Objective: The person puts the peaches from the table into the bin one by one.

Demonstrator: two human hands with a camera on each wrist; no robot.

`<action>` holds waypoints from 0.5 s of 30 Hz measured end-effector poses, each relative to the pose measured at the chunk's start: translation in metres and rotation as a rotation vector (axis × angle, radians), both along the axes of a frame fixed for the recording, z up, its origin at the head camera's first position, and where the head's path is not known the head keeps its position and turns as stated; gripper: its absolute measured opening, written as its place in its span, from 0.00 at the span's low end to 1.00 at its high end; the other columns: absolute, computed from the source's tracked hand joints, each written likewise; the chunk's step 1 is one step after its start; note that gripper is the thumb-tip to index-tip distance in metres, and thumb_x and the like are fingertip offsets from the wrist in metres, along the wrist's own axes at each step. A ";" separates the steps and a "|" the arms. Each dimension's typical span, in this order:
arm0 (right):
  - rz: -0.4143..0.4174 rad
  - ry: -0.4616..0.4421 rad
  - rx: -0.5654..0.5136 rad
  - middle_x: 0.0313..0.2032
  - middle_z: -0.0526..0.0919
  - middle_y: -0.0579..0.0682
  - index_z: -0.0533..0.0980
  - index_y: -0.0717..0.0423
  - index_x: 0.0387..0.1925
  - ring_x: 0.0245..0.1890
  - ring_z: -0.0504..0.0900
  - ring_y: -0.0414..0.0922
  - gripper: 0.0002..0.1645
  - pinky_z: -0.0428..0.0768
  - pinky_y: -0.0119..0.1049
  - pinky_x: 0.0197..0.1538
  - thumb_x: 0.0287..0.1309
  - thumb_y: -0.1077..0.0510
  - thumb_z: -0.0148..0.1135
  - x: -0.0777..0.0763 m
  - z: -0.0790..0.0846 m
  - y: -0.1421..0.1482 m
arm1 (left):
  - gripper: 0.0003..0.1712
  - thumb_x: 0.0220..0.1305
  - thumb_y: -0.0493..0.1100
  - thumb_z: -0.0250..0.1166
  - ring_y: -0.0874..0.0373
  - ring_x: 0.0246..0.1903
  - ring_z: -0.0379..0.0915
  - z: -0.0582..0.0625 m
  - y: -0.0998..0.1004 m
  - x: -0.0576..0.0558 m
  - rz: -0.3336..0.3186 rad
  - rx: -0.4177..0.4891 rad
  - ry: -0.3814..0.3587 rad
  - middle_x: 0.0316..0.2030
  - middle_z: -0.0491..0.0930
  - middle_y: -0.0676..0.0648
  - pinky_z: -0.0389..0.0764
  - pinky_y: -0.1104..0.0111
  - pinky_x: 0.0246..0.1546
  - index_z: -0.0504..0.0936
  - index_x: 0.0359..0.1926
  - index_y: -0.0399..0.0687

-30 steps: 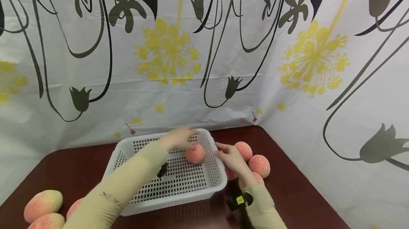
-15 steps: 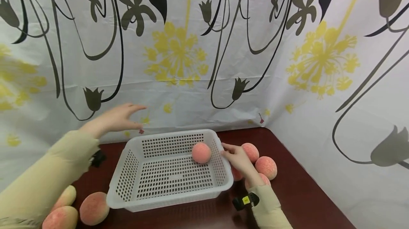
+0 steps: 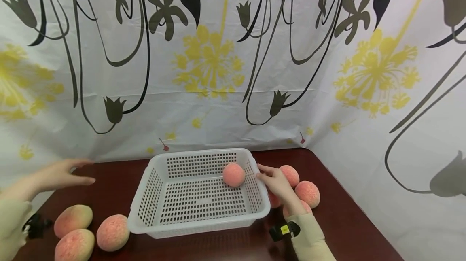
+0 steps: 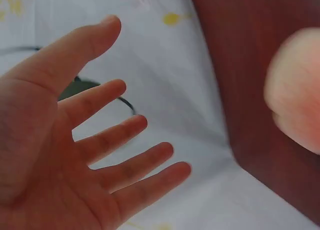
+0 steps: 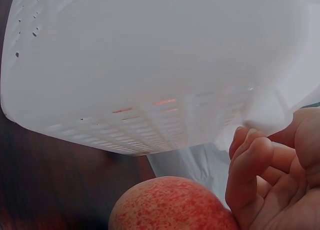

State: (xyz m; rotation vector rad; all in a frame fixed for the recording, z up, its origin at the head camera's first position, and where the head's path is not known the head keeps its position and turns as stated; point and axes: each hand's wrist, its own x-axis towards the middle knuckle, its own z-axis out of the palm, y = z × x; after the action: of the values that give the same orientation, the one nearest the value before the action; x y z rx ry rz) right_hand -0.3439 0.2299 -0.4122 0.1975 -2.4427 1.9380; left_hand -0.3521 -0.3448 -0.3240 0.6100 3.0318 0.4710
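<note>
A white perforated plastic basket (image 3: 196, 224) stands on the table, with one peach (image 3: 234, 175) inside near its right wall. My right hand (image 3: 277, 182) holds the basket's right rim, fingers curled beneath the edge in the right wrist view. A peach (image 5: 172, 205) lies just below those fingers. Out to the left, my left hand (image 3: 60, 176) hovers with nothing in it, thumb and fingers spread in the left wrist view. Nearest to it are three peaches on the table's left: a yellowish-pink one (image 3: 74, 221), one in front (image 3: 75, 245) and one beside the basket (image 3: 113, 232).
Several more peaches (image 3: 307, 194) lie on the right, partly hidden by my right hand and forearm. The dark red table (image 3: 204, 249) meets a flower-patterned white cloth (image 3: 218, 127) at the back and right side.
My left hand has left the peach in the basket and swung far left, then lower toward the left peaches. The right hand stays at the rim. The view has shifted slightly left.
</note>
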 end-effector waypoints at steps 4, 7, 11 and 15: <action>0.005 -0.007 -0.001 0.42 0.78 0.59 0.64 0.57 0.59 0.36 0.79 0.50 0.26 0.77 0.41 0.35 0.58 0.59 0.53 -0.001 0.000 -0.001 | 0.42 0.53 0.58 0.59 0.30 0.42 0.66 -0.025 -0.025 0.008 0.147 0.076 -0.240 0.47 0.62 0.20 0.73 0.55 0.23 0.62 0.56 0.28; -0.010 -0.007 0.010 0.39 0.78 0.58 0.64 0.57 0.59 0.35 0.79 0.49 0.26 0.77 0.41 0.35 0.58 0.58 0.53 -0.002 -0.001 0.000 | 0.42 0.54 0.60 0.58 0.30 0.41 0.66 -0.039 -0.033 0.012 0.216 0.126 -0.318 0.48 0.61 0.19 0.74 0.55 0.21 0.61 0.56 0.29; -0.002 -0.009 0.010 0.39 0.78 0.59 0.63 0.57 0.60 0.35 0.79 0.50 0.27 0.77 0.41 0.35 0.59 0.58 0.53 0.004 0.004 0.002 | 0.36 0.55 0.55 0.59 0.35 0.42 0.68 -0.053 -0.032 0.021 0.142 0.138 -0.266 0.44 0.68 0.24 0.73 0.58 0.27 0.66 0.54 0.30; 0.006 -0.010 -0.003 0.41 0.78 0.59 0.63 0.58 0.60 0.36 0.79 0.50 0.27 0.77 0.41 0.35 0.59 0.58 0.53 0.004 0.005 0.003 | 0.32 0.56 0.50 0.60 0.37 0.43 0.68 -0.061 -0.031 0.024 0.069 0.157 -0.252 0.43 0.72 0.30 0.71 0.59 0.31 0.67 0.53 0.30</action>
State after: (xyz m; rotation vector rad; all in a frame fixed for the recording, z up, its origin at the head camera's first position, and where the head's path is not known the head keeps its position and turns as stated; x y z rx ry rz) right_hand -0.3401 0.2332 -0.4074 0.1956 -2.4475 1.9500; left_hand -0.3277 -0.3758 -0.3851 0.4146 2.8015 0.7336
